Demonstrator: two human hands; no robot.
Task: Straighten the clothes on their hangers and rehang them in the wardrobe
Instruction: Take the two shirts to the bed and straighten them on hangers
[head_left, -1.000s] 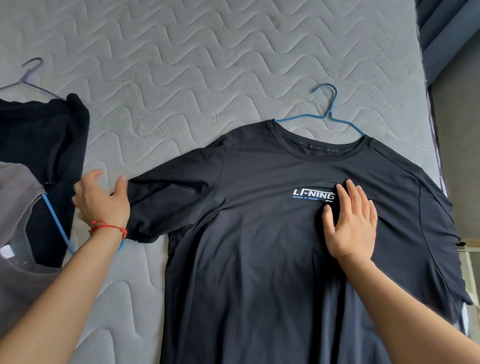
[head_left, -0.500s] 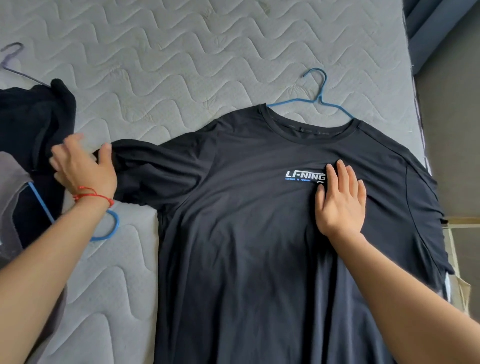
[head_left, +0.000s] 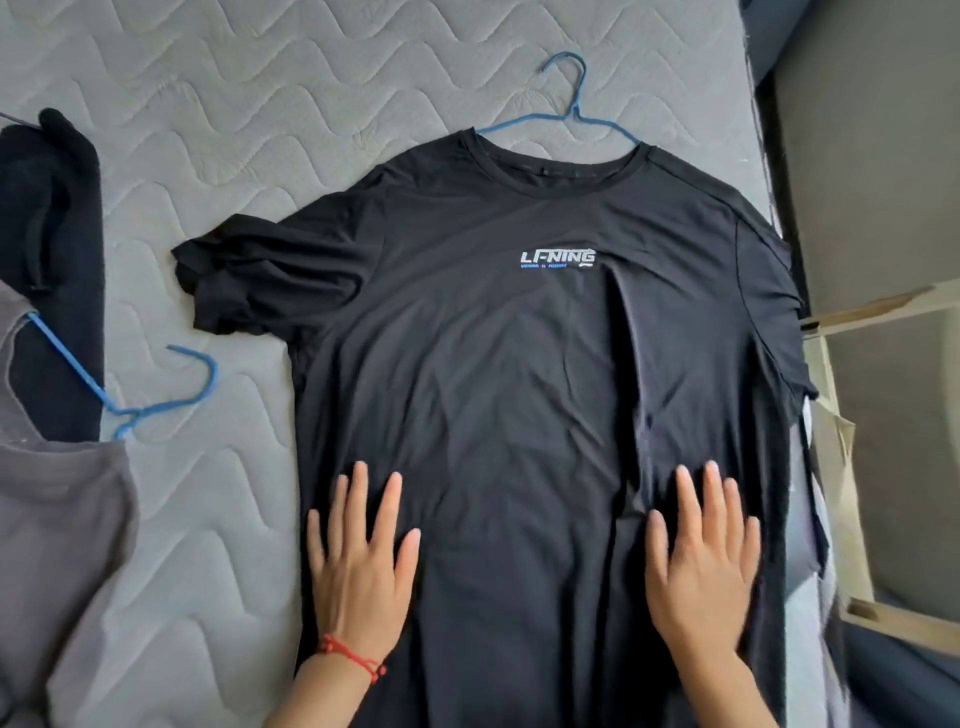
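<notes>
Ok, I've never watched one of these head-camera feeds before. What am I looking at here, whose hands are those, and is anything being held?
There is no machine here: a person wears one wide-angle camera on the head, looking forward and down, so you see their own two bare hands.

The grey quilted surface is a mattress. A black T-shirt with a white chest logo lies spread flat on it, with a blue hanger through the neck and its hook sticking out above the collar.

The left hand, the one with a red wrist cord, and the right hand both lie open and flat on the lower part of the shirt. Neither grips anything.

At the left lie a grey garment on a second blue hanger, and another black garment.
</notes>
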